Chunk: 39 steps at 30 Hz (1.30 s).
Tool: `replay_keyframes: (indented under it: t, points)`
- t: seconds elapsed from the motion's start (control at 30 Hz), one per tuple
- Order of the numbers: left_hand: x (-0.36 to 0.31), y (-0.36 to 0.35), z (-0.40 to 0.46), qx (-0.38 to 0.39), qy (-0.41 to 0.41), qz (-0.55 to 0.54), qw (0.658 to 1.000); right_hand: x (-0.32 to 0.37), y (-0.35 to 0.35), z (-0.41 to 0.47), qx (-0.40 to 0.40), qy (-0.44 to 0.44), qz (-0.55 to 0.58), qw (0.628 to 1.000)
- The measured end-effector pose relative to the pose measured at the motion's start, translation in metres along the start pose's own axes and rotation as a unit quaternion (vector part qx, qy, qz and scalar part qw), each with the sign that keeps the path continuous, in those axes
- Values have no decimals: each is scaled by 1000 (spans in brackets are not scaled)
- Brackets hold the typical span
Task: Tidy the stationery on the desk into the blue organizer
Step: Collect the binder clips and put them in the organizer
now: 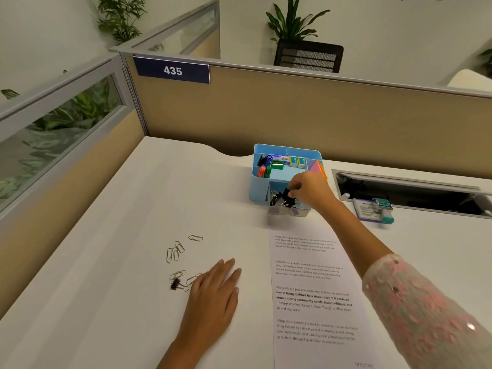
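The blue organizer point(256, 185) stands at the back of the white desk. Its rear compartments hold small coloured stationery and pink and orange sticky notes. My right hand point(308, 189) reaches over its front compartment and pinches a black binder clip point(287, 193) above other black binder clips point(277, 201) lying there. My left hand point(213, 291) rests flat on the desk with straight fingers. Just left of it lie one black binder clip point(175, 284) and several silver paper clips point(177, 251).
A printed sheet of paper point(314, 296) lies under my right forearm. A small box with a white and teal item point(374, 210) sits beside an open cable tray point(407, 193) at the right. Tan partition walls point(292, 110) close the desk at the back and left.
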State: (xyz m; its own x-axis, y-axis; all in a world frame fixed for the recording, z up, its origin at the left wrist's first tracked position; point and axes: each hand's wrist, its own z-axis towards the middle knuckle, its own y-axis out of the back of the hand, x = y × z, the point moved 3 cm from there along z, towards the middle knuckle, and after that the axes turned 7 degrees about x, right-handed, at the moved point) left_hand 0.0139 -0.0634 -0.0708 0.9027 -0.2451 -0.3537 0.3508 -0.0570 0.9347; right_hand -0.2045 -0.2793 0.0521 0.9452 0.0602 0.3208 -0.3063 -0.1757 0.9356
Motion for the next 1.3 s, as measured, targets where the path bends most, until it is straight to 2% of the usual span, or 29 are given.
replay_keyframes:
  t: [0.07, 0.2, 0.33, 0.4, 0.53, 0.67, 0.87, 1.1, 1.3]
  points:
    - [-1, 1, 0, -2, -3, -1, 1000, -4, 3, -3, -29, -6, 10, 1000]
    - [-1, 2, 0, -24, -13, -21, 999, -10, 14, -17, -136, -23, 67, 988]
    - [7, 9, -6, -122, 3, -94, 988, 0, 7, -42, -191, -10, 172, 966]
    - [14, 16, -13, -171, 47, -80, 981, 13, -8, -57, -176, 16, 213, 961]
    - [42, 28, -27, -223, 160, -36, 961, 50, -59, -87, -96, 78, 237, 964]
    - [73, 32, -36, -214, 216, -52, 951, 88, -113, -113, -11, 123, 240, 963]
    - [83, 36, -43, -177, 180, -91, 963, 144, -166, -141, 63, 197, 211, 955]
    - [81, 38, -53, -161, 138, -96, 972, 154, -185, -160, 41, 200, 203, 958]
    - [69, 40, -60, -146, 85, -120, 978, 142, -187, -182, 27, 185, 245, 951]
